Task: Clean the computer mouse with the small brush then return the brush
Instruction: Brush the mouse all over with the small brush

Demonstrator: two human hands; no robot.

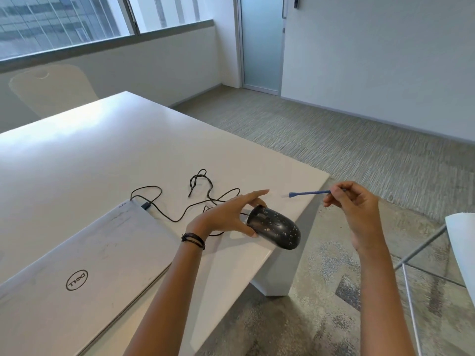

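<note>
A black computer mouse (276, 228) speckled with pale crumbs is held off the table edge by my left hand (231, 217), thumb and fingers pinching its front end. Its black cable (180, 217) trails back across the white table (102, 155). My right hand (352, 201) pinches the end of a thin blue brush (308, 193), which points left with its pale bristles in the air over the table's corner. The brush tip hovers above and to the right of the mouse, apart from it.
A closed silver laptop (84, 263) lies at the near left of the table with the mouse cable plugged into its corner. A white chair (460, 242) stands at the right, another chair (51, 88) behind the table. Carpeted floor lies beyond the table edge.
</note>
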